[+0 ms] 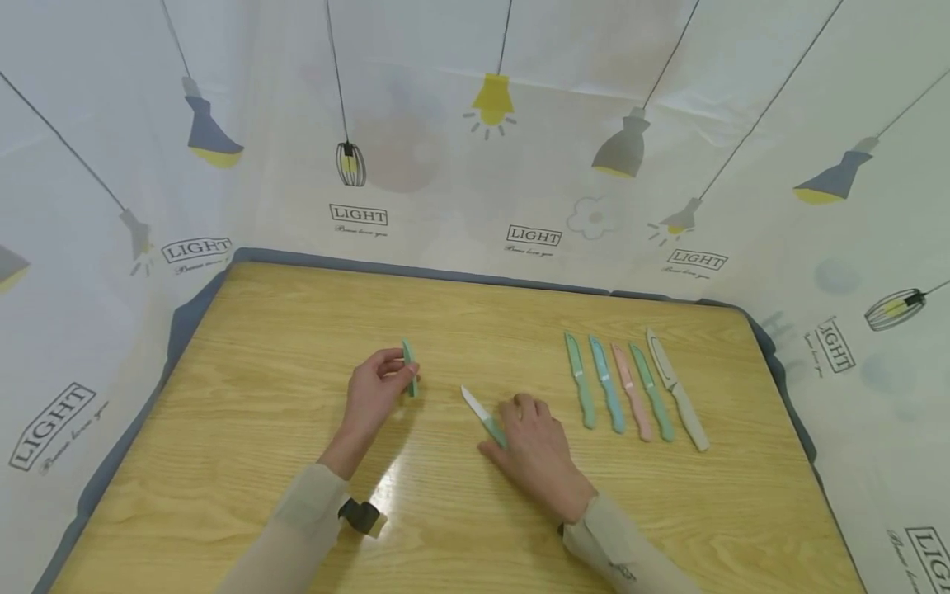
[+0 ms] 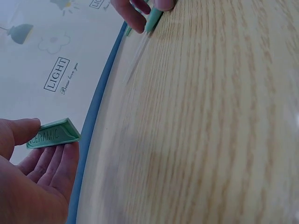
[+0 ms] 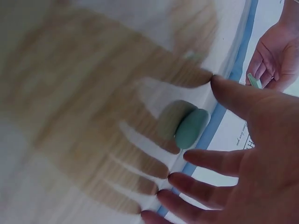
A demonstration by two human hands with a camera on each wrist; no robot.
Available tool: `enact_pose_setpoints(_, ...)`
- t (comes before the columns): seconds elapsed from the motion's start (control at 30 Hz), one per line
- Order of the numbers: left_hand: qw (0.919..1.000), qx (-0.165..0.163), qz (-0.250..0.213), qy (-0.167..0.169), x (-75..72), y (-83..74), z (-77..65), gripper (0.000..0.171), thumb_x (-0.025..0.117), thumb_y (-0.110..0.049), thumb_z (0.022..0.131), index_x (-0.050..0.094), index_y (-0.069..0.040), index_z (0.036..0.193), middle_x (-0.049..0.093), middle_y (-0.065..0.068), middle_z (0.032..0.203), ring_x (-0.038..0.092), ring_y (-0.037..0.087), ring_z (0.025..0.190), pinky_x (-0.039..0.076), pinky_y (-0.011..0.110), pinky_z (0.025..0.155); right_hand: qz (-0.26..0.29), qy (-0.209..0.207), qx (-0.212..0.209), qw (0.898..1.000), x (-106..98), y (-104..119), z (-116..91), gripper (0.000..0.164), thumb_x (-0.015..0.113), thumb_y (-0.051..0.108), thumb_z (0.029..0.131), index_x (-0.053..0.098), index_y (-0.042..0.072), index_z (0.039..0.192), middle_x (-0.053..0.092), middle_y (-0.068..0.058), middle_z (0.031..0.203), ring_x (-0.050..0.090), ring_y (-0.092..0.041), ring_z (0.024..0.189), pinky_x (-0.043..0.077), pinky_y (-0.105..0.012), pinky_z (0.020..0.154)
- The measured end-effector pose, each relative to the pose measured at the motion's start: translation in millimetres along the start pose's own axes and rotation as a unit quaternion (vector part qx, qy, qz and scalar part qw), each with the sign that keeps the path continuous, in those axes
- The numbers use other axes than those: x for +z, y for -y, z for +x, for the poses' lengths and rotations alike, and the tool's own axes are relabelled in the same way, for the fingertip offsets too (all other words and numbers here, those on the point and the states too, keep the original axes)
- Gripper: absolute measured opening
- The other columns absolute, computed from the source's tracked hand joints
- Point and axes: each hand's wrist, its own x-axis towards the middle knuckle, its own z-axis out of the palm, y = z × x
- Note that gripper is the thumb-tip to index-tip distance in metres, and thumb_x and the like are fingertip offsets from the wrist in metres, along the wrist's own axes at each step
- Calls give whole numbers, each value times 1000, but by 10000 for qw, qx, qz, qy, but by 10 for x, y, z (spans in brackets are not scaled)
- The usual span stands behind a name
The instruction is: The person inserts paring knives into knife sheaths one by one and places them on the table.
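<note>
My left hand (image 1: 373, 394) holds a small green blade cover (image 2: 55, 134) marked CERAMIC, pinched between thumb and fingers above the left-middle of the table. A paring knife (image 1: 493, 429) with a white blade and green handle lies on the tabletop, its tip pointing away and to the left. Over its handle is my right hand (image 1: 540, 452), fingers spread and fingertips on the wood. In the right wrist view the butt of the green handle (image 3: 192, 128) sits between thumb and index finger, with gaps on both sides.
To the right lies a row of several covered knives: a green knife (image 1: 582, 388), a blue knife (image 1: 609, 392), a pink knife (image 1: 632, 396), another green knife (image 1: 655, 400) and a larger cream knife (image 1: 684, 400). A lamp-printed curtain (image 1: 445, 214) surrounds the wooden table (image 1: 282, 346).
</note>
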Motion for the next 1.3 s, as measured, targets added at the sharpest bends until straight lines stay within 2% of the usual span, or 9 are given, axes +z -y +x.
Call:
enact_pose_setpoints(0.1, 10000, 5, -89, 29, -1, -3, -10, 44, 66, -22, 92, 57, 0, 128, 66, 18, 113, 67, 25, 94, 56, 40, 84, 127, -162, -135, 9997, 10, -2, -11, 45, 66, 45, 87, 66, 7, 111, 58, -12, 110, 54, -28, 95, 53, -38, 63)
enact_pose_setpoints(0.2, 9999, 3, -134, 29, -5, -20, -24, 43, 67, -23, 91, 58, -1, 127, 66, 17, 112, 67, 25, 94, 56, 39, 83, 312, -238, -214, 9990, 7, -1, -26, 33, 67, 37, 88, 67, 9, 105, 56, -6, 99, 51, -20, 83, 48, -29, 57)
enact_pose_setpoints(0.33, 10000, 2, -95, -13, -4, -24, -16, 40, 67, -21, 91, 59, -2, 125, 67, 16, 109, 68, 23, 91, 57, 34, 80, 471, -203, -271, 9983, -9, -1, -43, 28, 68, 32, 89, 66, 8, 103, 52, -1, 91, 46, -14, 73, 44, -23, 53)
enact_pose_setpoints(0.47, 10000, 9, -57, -70, 2, -15, -4, 37, 67, -19, 91, 60, -2, 123, 67, 15, 108, 68, 21, 89, 58, 31, 77, 542, -163, -321, 9979, -15, -3, -41, 24, 69, 29, 89, 66, 8, 100, 52, 0, 86, 46, -11, 68, 43, -23, 52)
enact_pose_setpoints(0.83, 9999, -105, -55, -64, 31, -19, -4, 40, 67, -21, 91, 59, -3, 126, 66, 14, 109, 68, 22, 91, 58, 29, 77, 537, 68, -244, 9982, -45, 4, 12, 18, 69, 23, 88, 68, 7, 98, 57, 1, 84, 51, -11, 70, 48, -24, 57)
enact_pose_setpoints(1.03, 9987, -225, -451, -13, 67, -23, 2, 43, 68, -17, 90, 58, 0, 127, 64, 16, 111, 67, 22, 92, 58, 27, 77, 771, 261, 64, 9967, -67, -31, 6, 18, 67, 24, 89, 69, 9, 100, 57, 2, 86, 51, -10, 72, 48, -25, 59)
enact_pose_setpoints(1.3, 9906, -221, -1322, 268, 113, -30, 3, 45, 67, -17, 91, 57, 8, 126, 62, 20, 110, 67, 23, 90, 57, 35, 80, 1167, -4, 333, 9926, -198, -122, -45, 17, 65, 21, 89, 68, 8, 100, 59, 4, 89, 53, -8, 74, 49, -24, 63)
